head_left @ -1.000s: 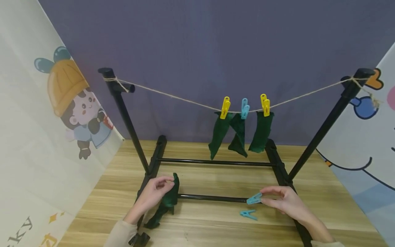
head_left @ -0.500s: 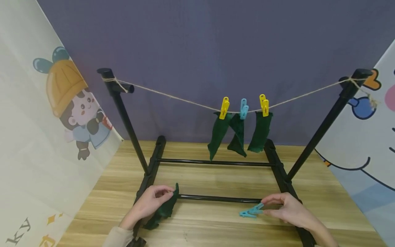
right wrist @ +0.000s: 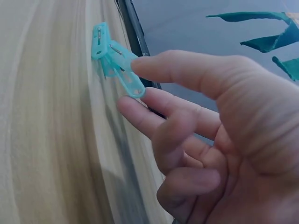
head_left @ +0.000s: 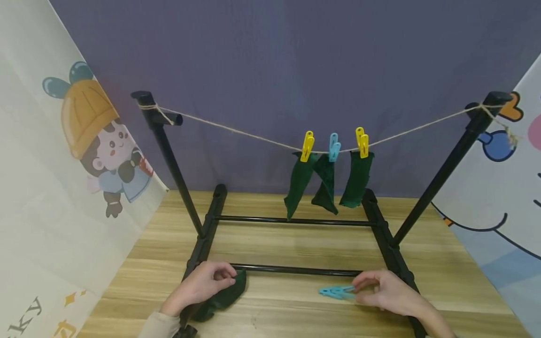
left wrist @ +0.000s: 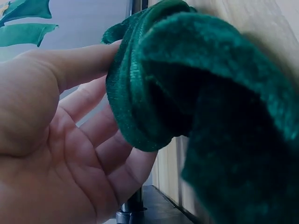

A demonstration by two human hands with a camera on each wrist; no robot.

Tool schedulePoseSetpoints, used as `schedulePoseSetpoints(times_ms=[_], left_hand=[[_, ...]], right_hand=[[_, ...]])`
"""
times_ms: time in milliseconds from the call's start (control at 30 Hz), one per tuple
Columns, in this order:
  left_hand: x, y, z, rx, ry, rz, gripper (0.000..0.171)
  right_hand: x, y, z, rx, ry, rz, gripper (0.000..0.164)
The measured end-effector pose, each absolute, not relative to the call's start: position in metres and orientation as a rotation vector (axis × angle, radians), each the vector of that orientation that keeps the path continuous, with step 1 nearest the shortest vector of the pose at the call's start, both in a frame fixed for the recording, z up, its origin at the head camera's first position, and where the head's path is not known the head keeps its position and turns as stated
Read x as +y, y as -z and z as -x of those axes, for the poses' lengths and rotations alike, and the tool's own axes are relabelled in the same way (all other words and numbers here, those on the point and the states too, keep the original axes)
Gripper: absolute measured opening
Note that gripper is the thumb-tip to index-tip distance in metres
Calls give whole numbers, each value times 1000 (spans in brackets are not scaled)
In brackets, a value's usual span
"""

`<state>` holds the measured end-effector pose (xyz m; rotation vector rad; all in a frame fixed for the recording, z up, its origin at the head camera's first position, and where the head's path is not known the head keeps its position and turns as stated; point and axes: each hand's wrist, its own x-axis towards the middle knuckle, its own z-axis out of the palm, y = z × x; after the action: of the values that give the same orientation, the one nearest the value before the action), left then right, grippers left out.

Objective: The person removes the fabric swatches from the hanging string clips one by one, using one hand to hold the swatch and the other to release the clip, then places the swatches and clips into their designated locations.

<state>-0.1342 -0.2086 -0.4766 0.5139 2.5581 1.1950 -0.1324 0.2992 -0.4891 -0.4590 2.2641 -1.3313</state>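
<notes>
Between thumb and fingers, my left hand [head_left: 207,284] pinches the upper end of a dark green velvet cloth [head_left: 228,295]. In the left wrist view the cloth [left wrist: 205,51] bunches at the fingertips, and its other part hangs loose close to the tabletop. My right hand [head_left: 390,292] pinches the handle end of a light blue clothespin [right wrist: 126,70] just over the table. A second blue clothespin [right wrist: 99,41] lies right at its tip. From the head view the two clothespins [head_left: 336,292] overlap and are hard to separate.
A black tube rack [head_left: 203,239] stands on the wooden table [head_left: 296,310]. String [head_left: 236,131] sags between its posts. From it hang three green cloths [head_left: 357,180], held by two yellow clothespins [head_left: 307,146] and a blue one [head_left: 334,148]. Low black crossbars [head_left: 296,269] run between the hands.
My left hand has come down, and the cloth now slumps lower toward the table. My right hand has dropped too, bringing its clothespin against the one lying on the table.
</notes>
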Motion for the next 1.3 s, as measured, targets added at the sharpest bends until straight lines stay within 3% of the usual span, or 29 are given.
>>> schedulePoseSetpoints(times_ms=[867, 1300], left_hand=[[-209, 477, 132, 2633, -1060, -511, 12], [-211, 467, 136, 2689, -1064, -527, 23]], right_hand=[[289, 499, 126, 2257, 1334, 452, 34], [289, 477, 134, 2314, 1284, 513, 35]])
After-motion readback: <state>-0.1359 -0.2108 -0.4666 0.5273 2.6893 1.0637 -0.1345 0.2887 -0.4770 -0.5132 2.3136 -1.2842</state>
